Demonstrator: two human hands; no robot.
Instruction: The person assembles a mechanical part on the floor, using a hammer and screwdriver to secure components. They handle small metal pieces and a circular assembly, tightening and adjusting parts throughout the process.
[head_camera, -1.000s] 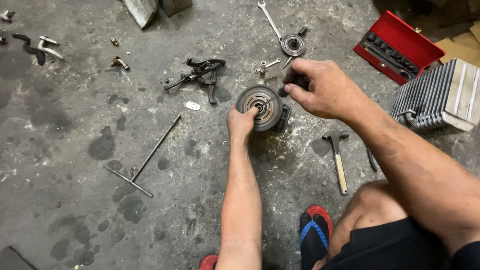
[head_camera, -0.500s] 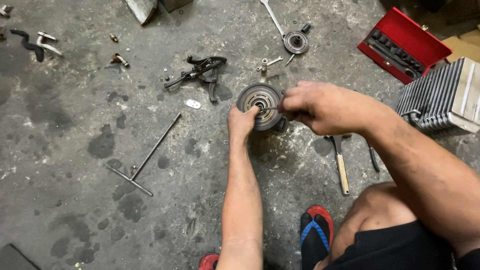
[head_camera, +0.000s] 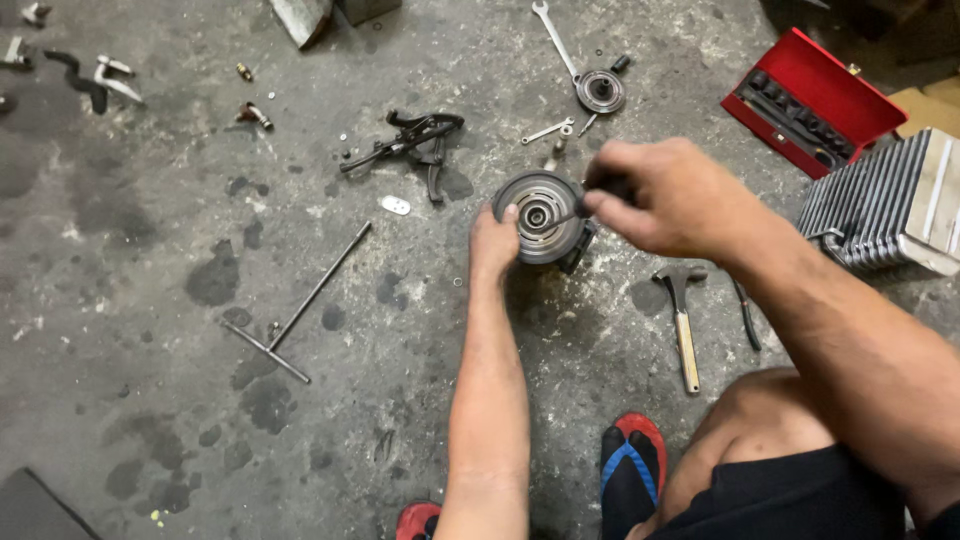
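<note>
A round grooved metal pulley unit (head_camera: 540, 205) stands on the stained concrete floor, its face turned up. My left hand (head_camera: 494, 243) grips its near-left rim, thumb resting on the face. My right hand (head_camera: 668, 195) is closed around the dark handle of a thin tool (head_camera: 574, 212) whose metal tip points into the centre hole of the pulley. Most of the tool is hidden inside my fist.
A hammer (head_camera: 682, 318) and pliers (head_camera: 744, 315) lie right of the pulley. Behind it are a puller tool (head_camera: 415, 140), a wrench (head_camera: 556, 40) and a round hub plate (head_camera: 600, 91). A T-handle bar (head_camera: 300, 310) lies left. A red socket case (head_camera: 810, 100) and finned metal block (head_camera: 895, 205) sit at right.
My right hand has swung from the pulley's far right side to its right, and now holds the thin tool with its tip at the pulley's centre. The left hand stays on the rim.
</note>
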